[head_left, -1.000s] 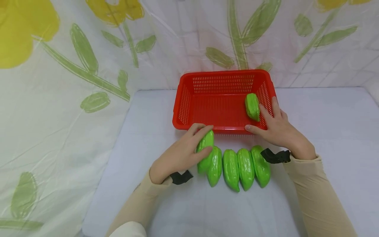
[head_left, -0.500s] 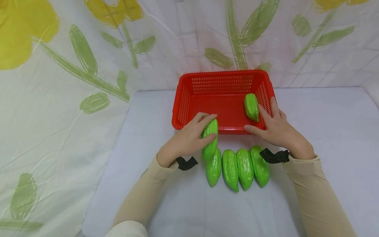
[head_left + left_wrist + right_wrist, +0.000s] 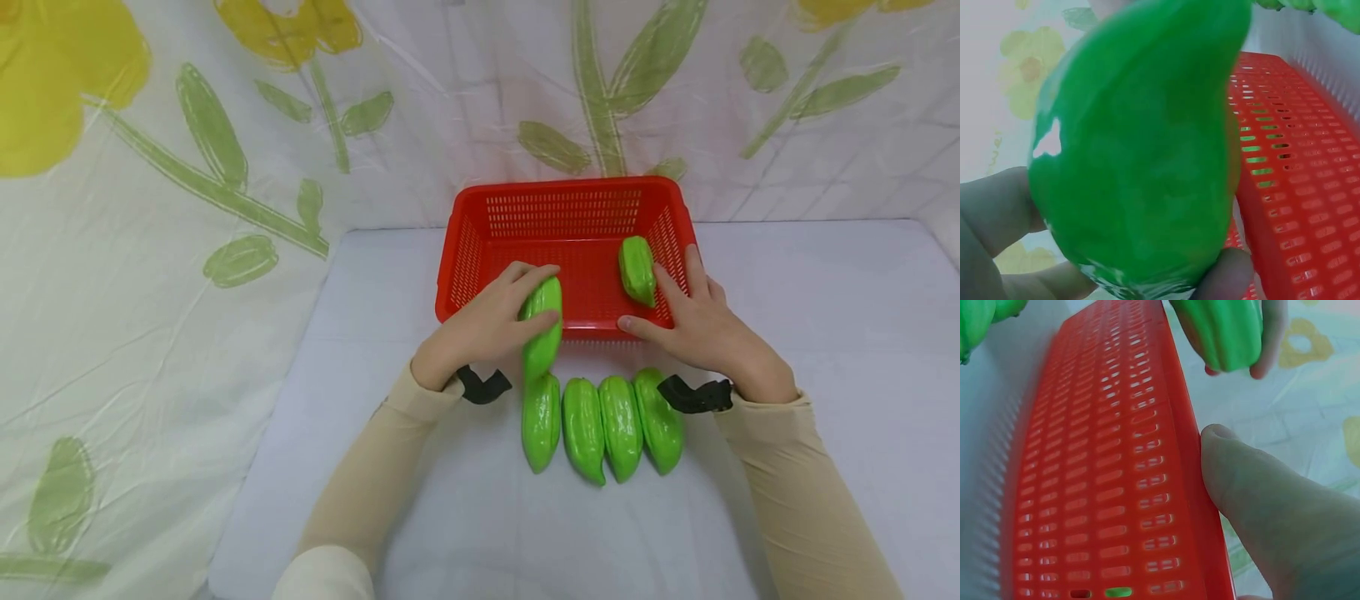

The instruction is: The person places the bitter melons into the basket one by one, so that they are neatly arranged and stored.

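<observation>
In the head view my left hand [image 3: 491, 318] grips a glossy green ridged fruit [image 3: 543, 329] between thumb and fingers, above the near rim of a red plastic basket [image 3: 577, 326]. The left wrist view shows this fruit [image 3: 1135, 150] close up, narrowing to a curved tip, with fingers around it. My right hand [image 3: 701, 325] is spread over the basket's near right corner, its thumb [image 3: 1235, 456] against the near rim. Its index finger reaches inside, beside another green fruit [image 3: 637, 271] lying at the basket's right end; whether they touch is hard to tell.
Several more green fruits [image 3: 621, 427] lie in a row on the white table [image 3: 465, 517], in front of the basket. Behind stands a white flower-printed cloth [image 3: 450, 100]. A black strap [image 3: 697, 395] is at the right wrist, and another black strap [image 3: 483, 386] at the left.
My left hand has lifted the fruit from the left end of the row and carried it forward and slightly right to the basket's rim. The right hand has stayed in place.
</observation>
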The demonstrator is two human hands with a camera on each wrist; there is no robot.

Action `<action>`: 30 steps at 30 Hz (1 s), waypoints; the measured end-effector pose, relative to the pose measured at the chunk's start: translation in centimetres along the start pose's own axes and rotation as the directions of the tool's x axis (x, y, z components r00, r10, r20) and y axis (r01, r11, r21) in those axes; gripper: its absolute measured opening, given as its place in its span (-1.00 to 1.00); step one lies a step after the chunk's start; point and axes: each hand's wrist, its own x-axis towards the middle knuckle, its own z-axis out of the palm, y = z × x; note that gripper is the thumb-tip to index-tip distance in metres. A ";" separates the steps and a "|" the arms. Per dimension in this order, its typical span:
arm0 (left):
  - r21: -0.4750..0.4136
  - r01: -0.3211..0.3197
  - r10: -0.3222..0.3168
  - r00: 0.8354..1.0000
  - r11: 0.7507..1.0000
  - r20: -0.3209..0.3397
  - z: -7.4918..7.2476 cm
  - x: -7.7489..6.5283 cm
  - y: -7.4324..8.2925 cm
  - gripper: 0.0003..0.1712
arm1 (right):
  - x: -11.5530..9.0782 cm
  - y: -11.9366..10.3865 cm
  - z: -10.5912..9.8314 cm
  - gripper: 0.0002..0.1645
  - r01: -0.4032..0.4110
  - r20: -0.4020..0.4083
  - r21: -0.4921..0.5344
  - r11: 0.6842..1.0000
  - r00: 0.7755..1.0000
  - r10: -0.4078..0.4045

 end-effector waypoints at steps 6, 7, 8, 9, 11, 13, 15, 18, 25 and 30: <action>-0.021 -0.014 0.015 1.000 1.000 0.003 -0.4 1.1 -0.5 -0.24 | 0.1 -0.1 0.2 0.38 0.008 -0.012 0.011 1.000 1.000 -0.008; -0.022 -0.011 0.011 1.000 1.000 0.004 -0.5 1.2 -0.5 -0.24 | 0.2 -0.1 0.3 0.38 0.011 -0.012 0.013 1.000 1.000 -0.011; -0.022 -0.007 0.008 1.000 1.000 0.003 -0.5 1.3 -0.6 -0.24 | 0.2 -0.2 0.4 0.38 0.014 -0.011 0.014 1.000 1.000 -0.014; -0.023 -0.006 0.006 1.000 1.000 0.002 -0.6 1.4 -0.6 -0.24 | 0.2 -0.2 0.4 0.38 0.017 -0.009 0.012 1.000 1.000 -0.017; -0.025 -0.003 0.003 1.000 1.000 -0.004 -0.7 1.5 -0.7 -0.24 | 0.2 -0.3 0.5 0.38 0.018 -0.007 0.014 1.000 1.000 -0.018; -0.025 -0.005 0.004 1.000 1.000 -0.015 -0.8 1.8 -0.7 -0.24 | 0.2 -0.4 0.5 0.38 0.019 -0.011 0.010 1.000 1.000 -0.019; -0.027 -0.006 0.006 1.000 1.000 -0.023 -0.9 2.1 -0.8 -0.24 | 0.2 -0.4 0.4 0.38 0.018 -0.015 0.009 1.000 1.000 -0.018; -0.027 0.005 -0.006 1.000 1.000 -0.022 -1.0 2.7 -0.9 -0.23 | 0.2 -0.3 0.3 0.38 0.017 -0.017 0.009 1.000 1.000 -0.016; -0.008 0.045 -0.045 0.999 0.999 -0.019 -1.4 5.0 -1.3 -0.22 | -0.1 0.1 0.2 0.40 0.012 -0.016 0.011 1.000 1.000 -0.012; 0.018 0.048 -0.048 0.999 0.999 0.001 -1.9 6.5 -1.4 -0.23 | 0.0 0.3 0.2 0.40 0.011 -0.019 0.010 1.000 1.000 -0.011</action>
